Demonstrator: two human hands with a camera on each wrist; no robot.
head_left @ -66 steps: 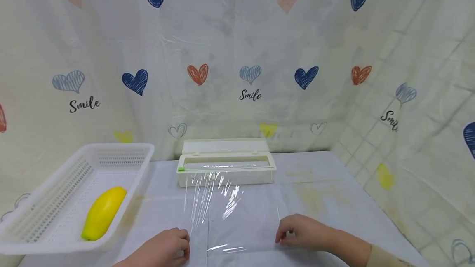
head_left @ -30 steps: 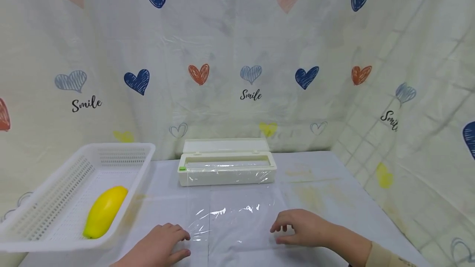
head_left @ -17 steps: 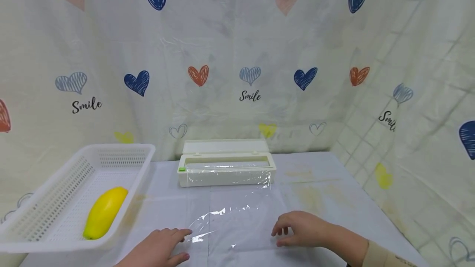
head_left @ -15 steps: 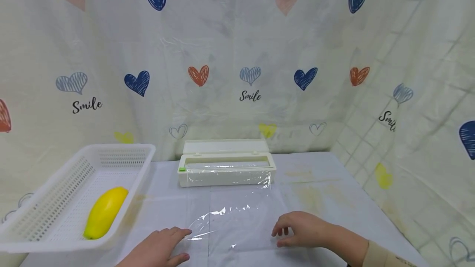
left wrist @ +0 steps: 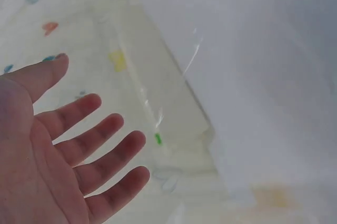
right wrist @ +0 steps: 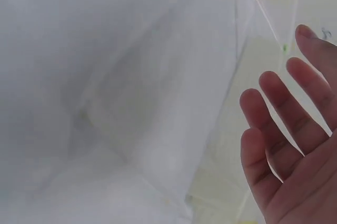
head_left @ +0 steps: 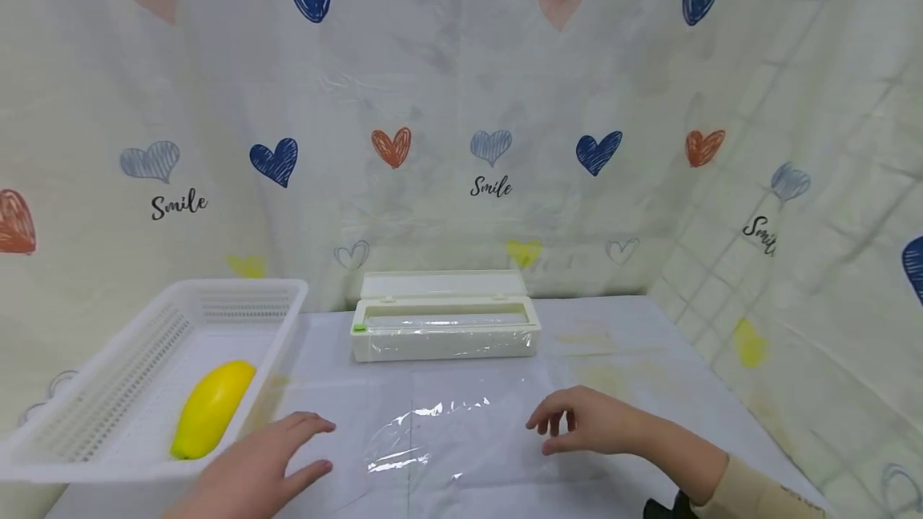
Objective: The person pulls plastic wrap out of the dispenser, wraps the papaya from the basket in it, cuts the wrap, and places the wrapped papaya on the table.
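A sheet of clear cling film (head_left: 447,431) lies on the table, crinkled and shiny, running forward from a white cling film dispenser (head_left: 447,345) with its lid raised. My left hand (head_left: 252,463) hovers left of the film with fingers spread and nothing held; the left wrist view shows its palm bare. My right hand (head_left: 594,420) is above the film's right side, fingers loosely bent and holding nothing. Beside my left hand, a long yellow fruit (head_left: 212,409), like a mango, rests in a white plastic basket (head_left: 292,319).
A lilac-white cloth (head_left: 613,479) with faint brown stains covers the table. Behind it hangs a curtain (head_left: 447,215) printed with hearts. A dark object (head_left: 671,507) shows by the right sleeve. The dispenser has a green tab (head_left: 359,327) at its left end.
Both hands pinched the film's near corners at first, then let go, and the film settled onto the table. Lately my left hand has shifted left toward the basket; the right has risen slightly.
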